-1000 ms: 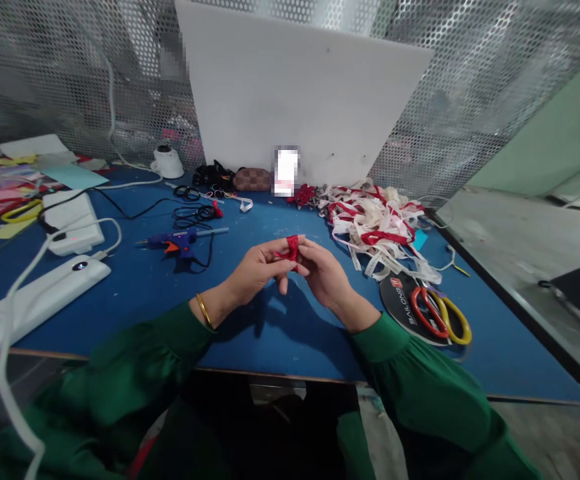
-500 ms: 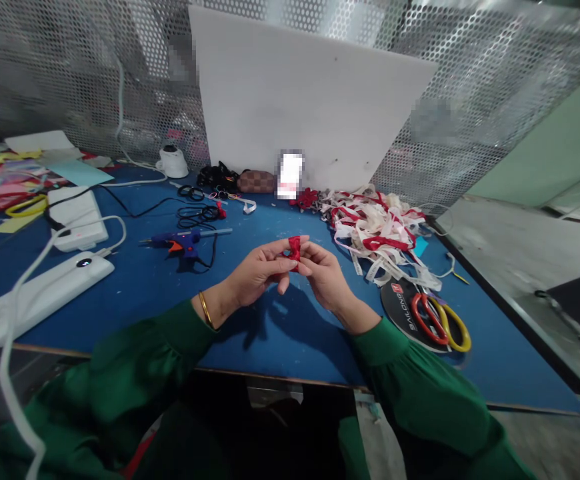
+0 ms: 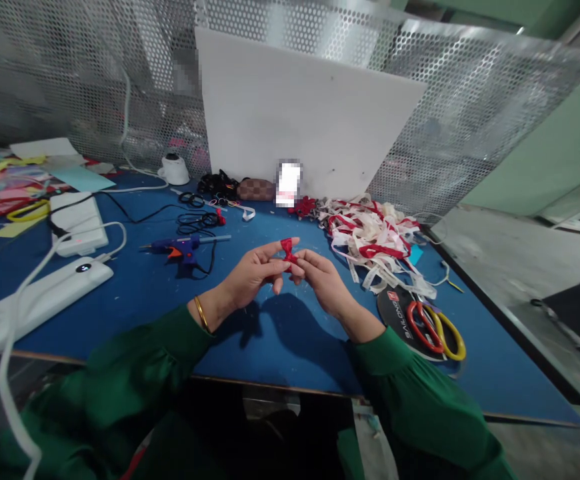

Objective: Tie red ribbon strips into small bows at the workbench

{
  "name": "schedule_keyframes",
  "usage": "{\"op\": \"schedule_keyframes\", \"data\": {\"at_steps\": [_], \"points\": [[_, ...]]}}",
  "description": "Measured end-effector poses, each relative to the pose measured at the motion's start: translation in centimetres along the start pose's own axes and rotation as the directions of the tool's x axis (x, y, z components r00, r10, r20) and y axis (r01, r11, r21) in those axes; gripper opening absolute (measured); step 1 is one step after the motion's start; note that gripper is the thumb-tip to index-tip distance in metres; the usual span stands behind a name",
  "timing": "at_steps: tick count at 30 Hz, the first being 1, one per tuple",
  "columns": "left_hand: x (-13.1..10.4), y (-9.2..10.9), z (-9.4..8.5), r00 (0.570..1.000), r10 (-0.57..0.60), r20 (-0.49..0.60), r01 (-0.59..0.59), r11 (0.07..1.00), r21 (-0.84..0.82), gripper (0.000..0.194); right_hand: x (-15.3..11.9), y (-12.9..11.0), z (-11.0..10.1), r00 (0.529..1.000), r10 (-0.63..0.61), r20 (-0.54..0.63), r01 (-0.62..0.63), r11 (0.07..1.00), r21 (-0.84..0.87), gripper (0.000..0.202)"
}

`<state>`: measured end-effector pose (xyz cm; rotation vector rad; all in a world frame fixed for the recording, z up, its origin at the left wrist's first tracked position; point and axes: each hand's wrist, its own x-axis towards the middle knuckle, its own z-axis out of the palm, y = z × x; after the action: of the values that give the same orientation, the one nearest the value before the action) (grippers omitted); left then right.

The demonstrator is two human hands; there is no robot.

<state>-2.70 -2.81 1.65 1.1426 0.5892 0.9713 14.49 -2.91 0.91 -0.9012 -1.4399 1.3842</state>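
Note:
A small red ribbon bow [image 3: 288, 251] is held between my two hands above the blue table, partly covered by fingers. My left hand [image 3: 256, 270] pinches it from the left, with the index finger behind its upper loop. From the right, my right hand [image 3: 321, 277] grips its lower part between thumb and fingertips. Beyond my right hand is a heap of white and red ribbon strips [image 3: 370, 233]. To the left of my left hand, a blue glue gun [image 3: 185, 249] lies on its side.
Red-and-yellow-handled scissors [image 3: 427, 327] rest on a black disc [image 3: 394, 310] at the right. A white power strip [image 3: 40, 300] and cables occupy the left. A lit phone [image 3: 288, 183] leans on the white board [image 3: 305, 107] at the back. Coloured paper [image 3: 80, 176] lies far left.
My right fingers have slid down from the upper part of the red bow to its lower part, so its upper loop shows more. The whole view has tilted slightly.

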Motion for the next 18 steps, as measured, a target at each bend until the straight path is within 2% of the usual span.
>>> {"op": "schedule_keyframes", "data": {"at_steps": [3,6,9,14,18], "points": [[0.1,0.0,-0.2,1.0,0.009,-0.028,-0.009,1.0,0.017,0.062,0.0,0.0,-0.5,1.0,0.004,-0.015,-0.005,0.999,-0.046,0.026],[0.1,0.0,-0.3,0.998,0.013,-0.061,-0.011,0.999,0.031,0.061,0.0,-0.1,-0.8,0.985,-0.076,-0.153,0.06,0.992,-0.111,0.029],[0.2,-0.2,-0.2,0.999,-0.02,-0.047,0.023,0.998,0.059,0.06,0.0,-0.2,-0.6,0.955,-0.136,-0.262,0.133,0.991,-0.029,0.031],[0.3,-0.9,-0.1,0.998,-0.046,-0.03,0.05,0.988,0.144,0.058,0.2,-0.3,-0.2,0.985,-0.041,-0.17,0.079,0.973,0.219,0.03],[0.5,-1.4,-0.4,0.998,-0.053,-0.046,0.061,0.977,0.204,0.056,-0.1,-0.6,0.3,0.977,-0.123,-0.174,0.16,0.962,0.222,0.032]]}}
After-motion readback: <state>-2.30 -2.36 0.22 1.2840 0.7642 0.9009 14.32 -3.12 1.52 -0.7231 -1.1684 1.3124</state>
